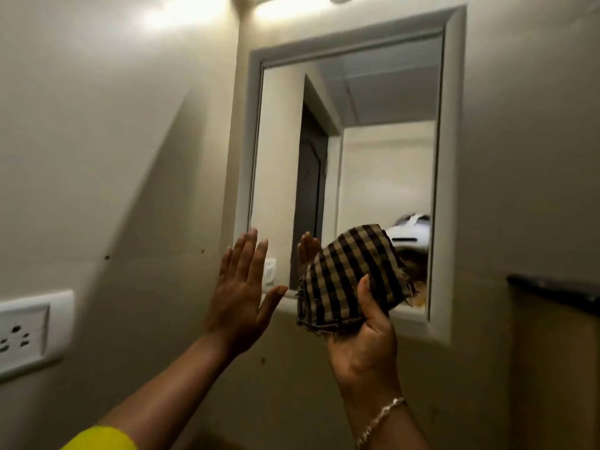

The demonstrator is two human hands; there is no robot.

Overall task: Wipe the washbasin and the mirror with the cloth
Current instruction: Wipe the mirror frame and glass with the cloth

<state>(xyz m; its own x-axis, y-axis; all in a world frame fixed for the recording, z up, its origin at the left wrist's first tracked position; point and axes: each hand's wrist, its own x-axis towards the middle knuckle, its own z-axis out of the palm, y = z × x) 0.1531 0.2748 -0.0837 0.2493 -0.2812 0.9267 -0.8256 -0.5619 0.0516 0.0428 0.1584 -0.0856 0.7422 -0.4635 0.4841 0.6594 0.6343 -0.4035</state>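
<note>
A wall mirror (373, 151) in a white frame hangs straight ahead. A folded brown-and-black checked cloth (350, 274) is gripped in my right hand (363, 339) and held up at the mirror's lower edge, covering part of the glass. My left hand (242, 287) is raised with its fingers spread, palm toward the wall, at the mirror's lower left corner, holding nothing. The glass reflects a dark doorway and my left hand. The washbasin is out of view.
A white power socket plate (29, 332) sits on the wall at the left. A dark ledge (552, 287) juts out at the right, below the mirror's height. A bright lamp (201, 8) shines above the mirror. Plain cream wall surrounds the frame.
</note>
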